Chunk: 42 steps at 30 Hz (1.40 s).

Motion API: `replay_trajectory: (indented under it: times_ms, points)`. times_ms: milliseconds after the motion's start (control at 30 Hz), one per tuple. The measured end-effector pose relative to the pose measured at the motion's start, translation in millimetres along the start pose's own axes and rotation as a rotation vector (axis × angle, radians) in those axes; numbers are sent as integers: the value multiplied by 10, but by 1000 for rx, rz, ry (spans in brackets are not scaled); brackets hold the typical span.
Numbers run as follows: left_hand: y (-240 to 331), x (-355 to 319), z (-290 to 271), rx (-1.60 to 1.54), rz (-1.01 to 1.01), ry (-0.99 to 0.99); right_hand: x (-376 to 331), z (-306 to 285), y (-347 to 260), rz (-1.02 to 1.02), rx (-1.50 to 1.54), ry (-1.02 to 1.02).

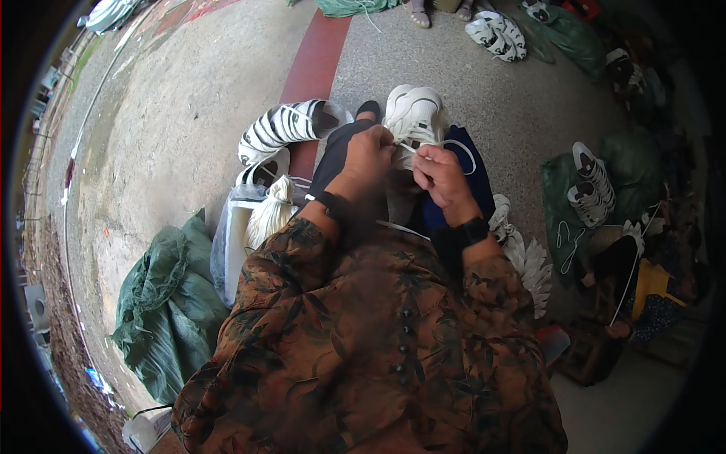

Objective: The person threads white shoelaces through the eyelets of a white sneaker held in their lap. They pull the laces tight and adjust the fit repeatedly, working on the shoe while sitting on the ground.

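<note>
A pale white sneaker upper (416,113) rests over my lap with its toe pointing away from me. My left hand (366,157) is closed at its left edge, fingertips pinched on the white shoelace (407,147) by the eyelets. From the right, my right hand (445,175) pinches the same lace, its fingers curled. A loose loop of lace arcs beside the right hand over dark blue cloth (478,170). Another pale upper shows partly behind the first. The lower part of the upper is hidden between my hands.
A row of nested black-and-white uppers (278,130) lies to the left, near a bundle of white laces (269,215) and a green sack (168,303). More white laces (531,268) hang at my right. Farther right, uppers (592,189) lie on green sacking beside a person.
</note>
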<state>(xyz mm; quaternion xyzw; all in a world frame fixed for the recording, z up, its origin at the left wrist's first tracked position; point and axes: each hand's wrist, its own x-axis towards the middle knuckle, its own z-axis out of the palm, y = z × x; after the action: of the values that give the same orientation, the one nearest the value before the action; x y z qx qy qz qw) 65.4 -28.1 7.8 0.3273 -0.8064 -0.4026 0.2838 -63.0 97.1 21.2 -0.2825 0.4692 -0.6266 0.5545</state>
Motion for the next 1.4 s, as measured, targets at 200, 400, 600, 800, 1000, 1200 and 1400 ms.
replay_trajectory:
  times_ms: [200,400,600,800,1000,1200,1400]
  points:
    - [76,-104,63,179,433,8,-711,-510,-398,-412,282,142]
    - [85,-46,136,506,595,-102,-554,-353,-269,-444,523,61]
    - [173,-64,-60,625,518,-105,-590,-662,-163,-368,494,162]
    - [-329,-163,-957,774,23,-179,-1096,-1485,-10,-399,528,610]
    - [-622,-277,-1112,424,-219,-139,-1181,-1239,-22,-170,-599,614]
    - [-677,-269,-1303,551,-165,-58,-1207,-1349,-11,-352,-1302,536]
    - [-888,-316,-1519,613,-230,-66,-1410,-1463,-67,-337,-1626,617]
